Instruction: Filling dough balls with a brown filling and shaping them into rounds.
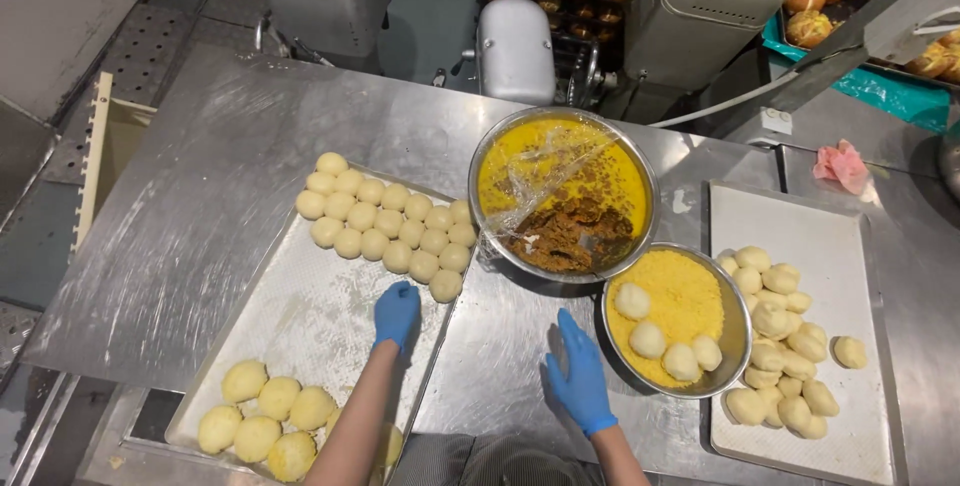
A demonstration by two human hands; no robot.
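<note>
We see both hands in blue gloves, grasping nothing. The left hand point(397, 312) rests palm down on the perforated tray point(300, 326), just below a cluster of dough balls point(385, 224). The right hand point(579, 378) lies flat, fingers spread, on the steel bench point(500, 346), just beside the bowl of yellow crumbs point(690, 296) holding four dough balls. A larger bowl of filling point(563, 193) sits behind.

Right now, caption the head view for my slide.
Gloved left hand on dough-ball tray, right hand beside crumb bowl.
</note>
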